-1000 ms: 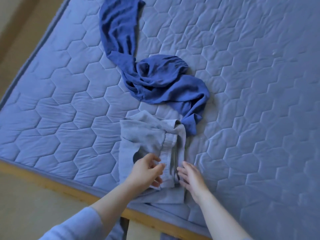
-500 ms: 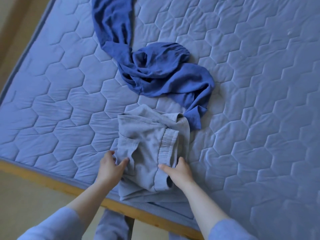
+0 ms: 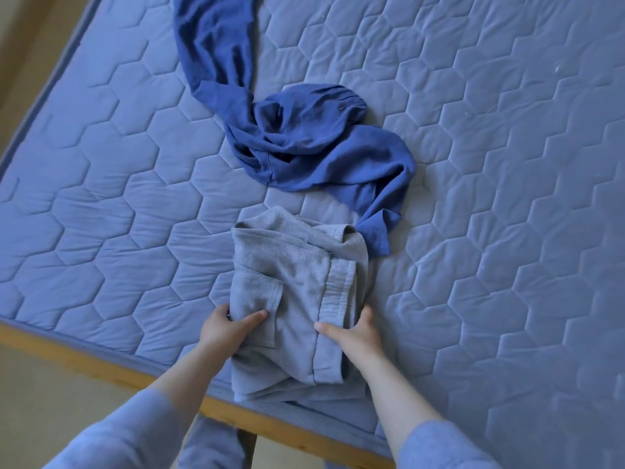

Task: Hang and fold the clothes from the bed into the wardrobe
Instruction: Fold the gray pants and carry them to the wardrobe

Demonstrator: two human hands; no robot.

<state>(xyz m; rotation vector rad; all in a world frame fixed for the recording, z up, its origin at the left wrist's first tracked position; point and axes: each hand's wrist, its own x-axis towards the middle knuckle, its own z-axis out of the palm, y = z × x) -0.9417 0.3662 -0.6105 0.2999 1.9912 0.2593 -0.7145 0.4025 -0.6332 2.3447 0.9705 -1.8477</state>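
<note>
Thumbs pressed on top, my left hand (image 3: 221, 331) and right hand (image 3: 355, 336) grasp opposite sides of the folded grey garment (image 3: 297, 275) at the mattress's (image 3: 101, 214) near edge; a crumpled blue garment (image 3: 304, 140) sprawls toward the mattress's middle.

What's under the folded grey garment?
Blue quilted mattress supports the grey garment. Left hand and right hand grip its sides, thumbs on top; the area beneath its middle is covered.

No writing, label or number can be read — not on the grey garment (image 3: 294, 282), blue garment (image 3: 304, 140) or mattress (image 3: 507, 198).
</note>
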